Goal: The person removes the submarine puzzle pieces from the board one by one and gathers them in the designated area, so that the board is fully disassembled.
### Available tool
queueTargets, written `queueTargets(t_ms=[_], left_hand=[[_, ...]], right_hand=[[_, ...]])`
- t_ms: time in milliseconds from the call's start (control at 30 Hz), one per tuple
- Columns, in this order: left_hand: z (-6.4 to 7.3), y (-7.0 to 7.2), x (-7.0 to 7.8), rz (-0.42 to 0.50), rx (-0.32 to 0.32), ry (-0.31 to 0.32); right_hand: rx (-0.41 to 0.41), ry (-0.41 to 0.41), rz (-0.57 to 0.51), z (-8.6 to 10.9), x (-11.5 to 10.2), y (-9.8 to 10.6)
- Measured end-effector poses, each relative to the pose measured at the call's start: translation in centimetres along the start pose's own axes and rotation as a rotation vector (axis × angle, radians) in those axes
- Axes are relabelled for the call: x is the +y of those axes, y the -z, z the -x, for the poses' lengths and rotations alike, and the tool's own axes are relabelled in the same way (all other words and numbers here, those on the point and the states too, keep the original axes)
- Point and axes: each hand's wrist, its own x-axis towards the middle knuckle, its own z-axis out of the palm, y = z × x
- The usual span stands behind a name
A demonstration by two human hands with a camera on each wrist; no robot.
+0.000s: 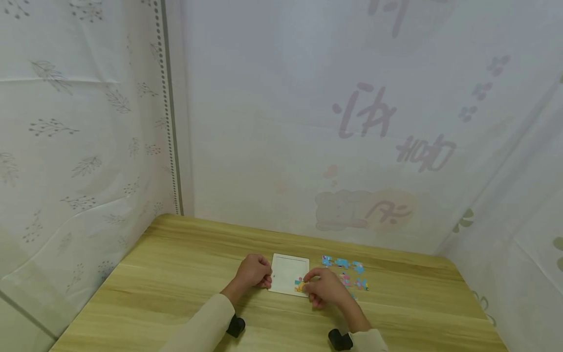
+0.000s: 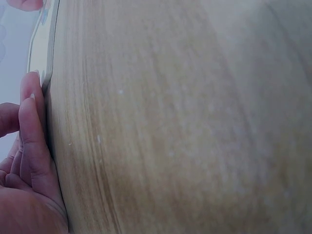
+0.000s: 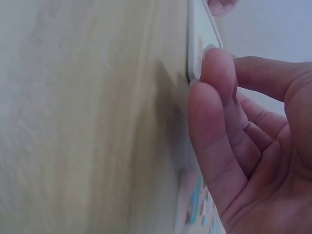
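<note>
A white puzzle tray (image 1: 290,263) lies flat on the table. In its lower right corner is a yellow, teal and pink patch of jigsaw puzzle (image 1: 299,284). My right hand (image 1: 325,286) bends over that corner, its thumb and forefinger closing at a puzzle piece that the fingertips mostly hide. In the right wrist view, curled fingers (image 3: 214,117) stand at the tray's edge. At the tray's left edge is my left hand (image 1: 255,271). The left wrist view shows its fingers (image 2: 31,122) extended and touching the tray's corner, without gripping it.
Several loose blue and pink puzzle pieces (image 1: 342,263) lie to the right of the tray, partly behind my right hand. The wooden table (image 1: 189,274) ends at pale patterned curtains (image 1: 264,146) at the back and sides.
</note>
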Motion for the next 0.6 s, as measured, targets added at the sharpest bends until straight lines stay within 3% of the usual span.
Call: queueTargets(t_ms=[600], left_hand=[[0.0,0.0,0.0,-0.021,0.005,-0.004]], right_hand=[[0.036,-0.002,0.111,-0.4,-0.3,-1.2]])
